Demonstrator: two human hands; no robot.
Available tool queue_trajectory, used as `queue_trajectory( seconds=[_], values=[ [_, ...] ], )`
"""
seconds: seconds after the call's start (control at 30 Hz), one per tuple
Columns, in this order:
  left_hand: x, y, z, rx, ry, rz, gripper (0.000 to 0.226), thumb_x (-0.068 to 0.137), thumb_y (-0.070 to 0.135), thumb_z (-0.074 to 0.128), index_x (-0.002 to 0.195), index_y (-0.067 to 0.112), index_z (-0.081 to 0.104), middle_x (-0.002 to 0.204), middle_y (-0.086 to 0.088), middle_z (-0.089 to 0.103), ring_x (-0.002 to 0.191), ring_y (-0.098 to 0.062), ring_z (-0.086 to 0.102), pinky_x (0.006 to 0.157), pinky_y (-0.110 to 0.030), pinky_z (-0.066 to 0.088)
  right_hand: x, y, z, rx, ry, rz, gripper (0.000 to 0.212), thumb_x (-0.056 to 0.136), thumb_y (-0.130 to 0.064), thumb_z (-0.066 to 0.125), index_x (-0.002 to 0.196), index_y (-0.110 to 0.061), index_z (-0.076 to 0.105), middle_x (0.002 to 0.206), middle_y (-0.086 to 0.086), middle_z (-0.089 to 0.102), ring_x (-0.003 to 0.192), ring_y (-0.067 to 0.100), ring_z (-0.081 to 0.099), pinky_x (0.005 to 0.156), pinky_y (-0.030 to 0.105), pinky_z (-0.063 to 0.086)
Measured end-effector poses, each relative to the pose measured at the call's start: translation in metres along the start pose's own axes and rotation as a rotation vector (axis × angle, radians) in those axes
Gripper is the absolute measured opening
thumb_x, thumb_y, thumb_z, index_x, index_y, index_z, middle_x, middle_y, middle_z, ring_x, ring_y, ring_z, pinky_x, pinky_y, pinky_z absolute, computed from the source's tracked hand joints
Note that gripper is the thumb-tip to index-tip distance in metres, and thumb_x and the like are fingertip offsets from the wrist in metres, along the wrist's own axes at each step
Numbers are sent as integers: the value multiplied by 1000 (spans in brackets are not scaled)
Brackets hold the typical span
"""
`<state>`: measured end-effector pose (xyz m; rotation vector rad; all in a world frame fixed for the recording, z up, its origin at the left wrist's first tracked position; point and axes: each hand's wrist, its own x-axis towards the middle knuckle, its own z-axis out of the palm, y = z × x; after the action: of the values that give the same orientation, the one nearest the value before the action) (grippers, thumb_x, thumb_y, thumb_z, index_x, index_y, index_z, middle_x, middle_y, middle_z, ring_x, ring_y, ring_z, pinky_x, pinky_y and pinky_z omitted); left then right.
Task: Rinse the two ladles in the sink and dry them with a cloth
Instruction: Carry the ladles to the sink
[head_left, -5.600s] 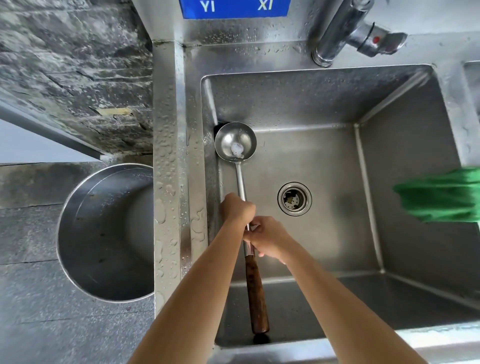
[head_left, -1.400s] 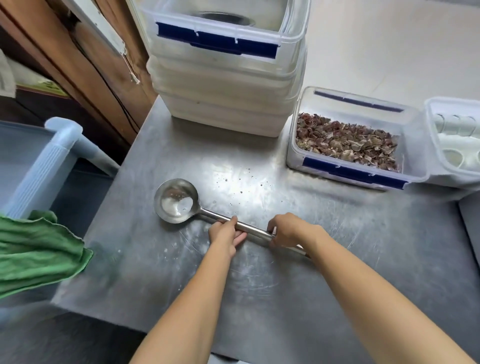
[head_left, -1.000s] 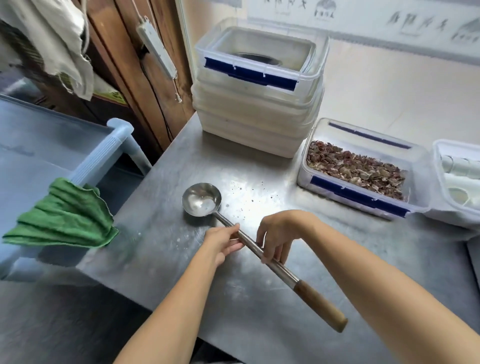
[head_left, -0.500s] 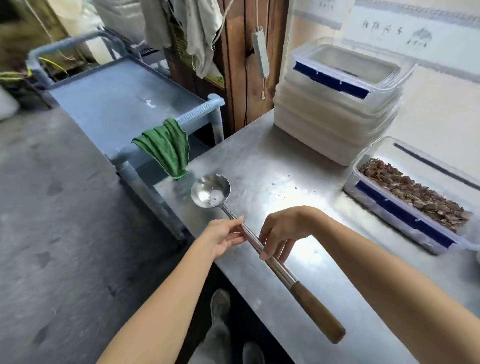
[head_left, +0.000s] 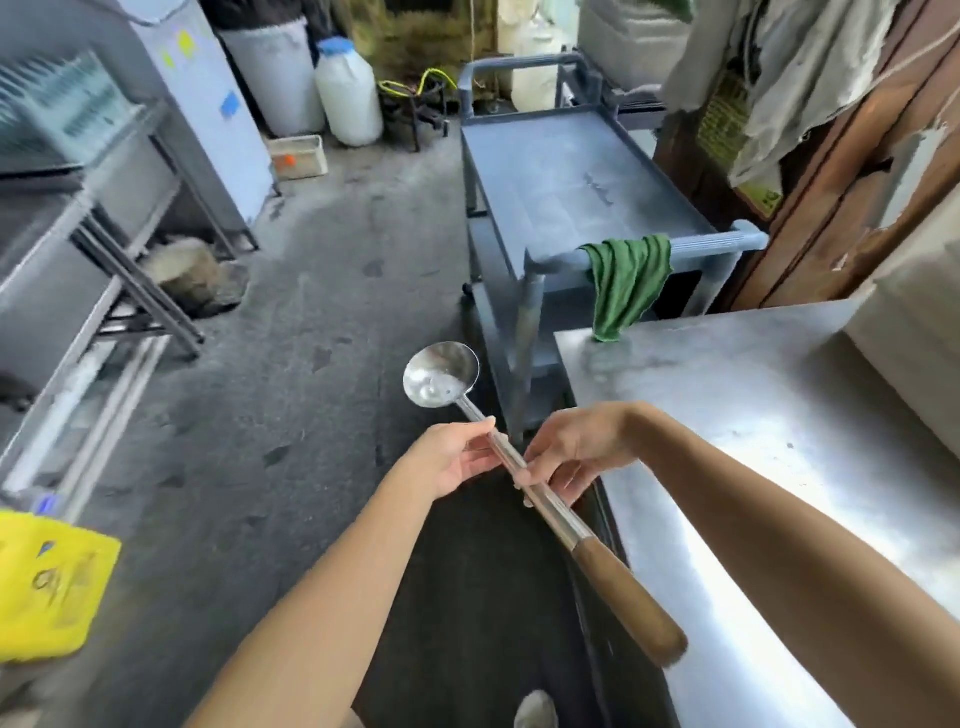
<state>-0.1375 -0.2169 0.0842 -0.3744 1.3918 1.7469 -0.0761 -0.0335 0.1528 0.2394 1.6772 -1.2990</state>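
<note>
both hands gripped the ladle (head_left: 524, 473) by its steel shaft, left hand (head_left: 451, 461) nearer the bowl, right hand (head_left: 574, 451) behind. it hung over the floor beside the steel table (head_left: 769, 415); a green cloth (head_left: 626, 280) draped the cart handle (head_left: 711, 243).

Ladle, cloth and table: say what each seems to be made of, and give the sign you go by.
Ladle: bowl and shaft look like polished steel, bright and reflective; grip looks like brown wood, matt. Cloth: green fabric, probably terry or microfibre, hanging in soft folds. Table: likely stainless steel sheet, brushed, with glare.
</note>
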Motion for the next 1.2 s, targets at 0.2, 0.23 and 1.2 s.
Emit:
queue_trajectory(
  seconds=[0.2,0.23,1.2],
  values=[
    [-48,42,-130,-132,134,119,10,93,13,65,90,4,65,84,-11,71,65,-15,71,56,-25,58,75,-119,67,-143,-142,-23,27,95,-9,67,116,8,66,98,15,75,84,20,76,75,28,62],
    [-57,49,-155,-148,166,143,10,92,14,66,89,5,66,84,-11,72,65,-15,71,56,-25,58,89,-138,84,-166,-158,-25,27,96,-8,66,117,8,65,98,15,74,84,20,76,75,28,62],
    [-345,62,-724,-767,998,460,11,85,11,74,90,4,67,82,-11,72,62,-18,68,54,-30,60,436,-505,595,-793,-773,-90,4,94,-4,66,98,-4,67,88,6,71,76,13,73,70,24,61]
  ],
)
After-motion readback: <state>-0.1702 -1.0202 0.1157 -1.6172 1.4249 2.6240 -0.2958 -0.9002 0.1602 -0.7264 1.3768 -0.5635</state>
